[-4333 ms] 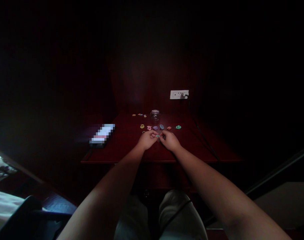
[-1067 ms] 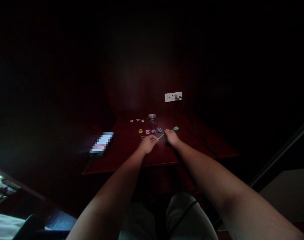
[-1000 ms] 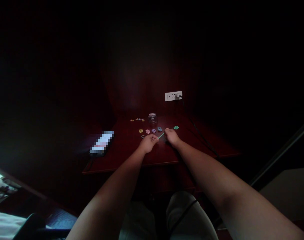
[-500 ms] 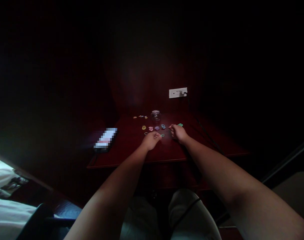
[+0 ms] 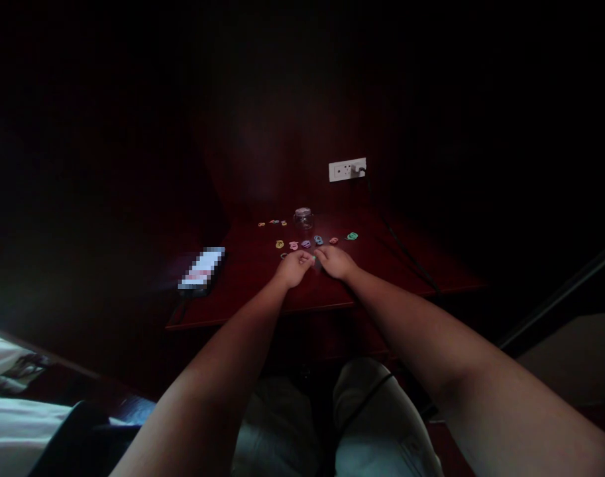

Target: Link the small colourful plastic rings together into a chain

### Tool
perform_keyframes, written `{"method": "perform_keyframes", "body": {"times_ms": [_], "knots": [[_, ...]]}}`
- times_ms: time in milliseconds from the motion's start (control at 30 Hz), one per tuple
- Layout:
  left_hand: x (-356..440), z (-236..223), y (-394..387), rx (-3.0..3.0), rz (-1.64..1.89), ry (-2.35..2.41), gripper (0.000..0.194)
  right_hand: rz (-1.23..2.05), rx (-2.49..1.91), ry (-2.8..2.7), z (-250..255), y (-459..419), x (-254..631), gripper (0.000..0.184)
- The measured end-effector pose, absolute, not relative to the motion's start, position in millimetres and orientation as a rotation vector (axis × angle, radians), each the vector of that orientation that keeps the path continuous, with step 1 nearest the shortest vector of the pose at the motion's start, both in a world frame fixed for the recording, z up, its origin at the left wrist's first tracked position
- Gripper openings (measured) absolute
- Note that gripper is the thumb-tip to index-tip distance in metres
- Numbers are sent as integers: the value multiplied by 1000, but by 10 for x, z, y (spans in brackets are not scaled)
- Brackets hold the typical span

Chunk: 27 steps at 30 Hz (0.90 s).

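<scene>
My left hand (image 5: 294, 267) is closed in a pinch on a small green hair tie (image 5: 314, 258), mostly hidden by the fingers. Right beside it, my right hand (image 5: 336, 262) has its fingertips bent together at the other side of the same tie. Just beyond the hands runs a row of little hair tie bunches: yellow (image 5: 279, 244), pink (image 5: 293, 246), purple (image 5: 306, 244), blue (image 5: 319, 240), red-orange (image 5: 333, 240) and green (image 5: 352, 236). Another small ring (image 5: 283, 256) lies partly behind my left hand.
A clear lidded jar (image 5: 303, 218) stands behind the row, with several loose ties (image 5: 275, 222) to its left. A phone (image 5: 203, 269) with a lit screen lies on the dark red table (image 5: 252, 298) at left. A black cable (image 5: 401, 244) runs from the wall socket (image 5: 347, 170).
My right hand has moved left from the red-orange bunch to meet my left hand at the green hair tie. The view has shifted slightly, so the table things appear higher and further left.
</scene>
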<state>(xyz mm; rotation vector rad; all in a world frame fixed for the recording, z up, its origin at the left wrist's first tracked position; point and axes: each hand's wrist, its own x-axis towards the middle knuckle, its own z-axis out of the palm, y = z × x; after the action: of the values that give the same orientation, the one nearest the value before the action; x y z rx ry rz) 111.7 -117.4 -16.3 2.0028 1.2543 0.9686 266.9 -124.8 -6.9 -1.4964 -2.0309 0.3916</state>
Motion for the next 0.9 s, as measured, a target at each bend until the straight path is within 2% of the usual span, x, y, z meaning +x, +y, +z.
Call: {"method": "perform_keyframes", "body": {"times_ms": [267,433,533,767,900], "knots": [[1124,-135,-1178,2005,949,1303,11,372,-1503,-1806,-104,-1064,2733,43],[1112,-147,-1170,1999,949,1314,13,367,-1502,-1766,-99,-1101,2859,59],[1120,-145,-1174,1998,944,1294,14,385,-1470,-1891,-90,-1195,2843,52],[1129,-144,-1187,2021,933,1265,13,185,-1536,-2242,-41,-1333,2761,34],[1125,-144,-1193,2029,933,1292,13,168,-1587,-2192,-18,-1291,2796,38]]}}
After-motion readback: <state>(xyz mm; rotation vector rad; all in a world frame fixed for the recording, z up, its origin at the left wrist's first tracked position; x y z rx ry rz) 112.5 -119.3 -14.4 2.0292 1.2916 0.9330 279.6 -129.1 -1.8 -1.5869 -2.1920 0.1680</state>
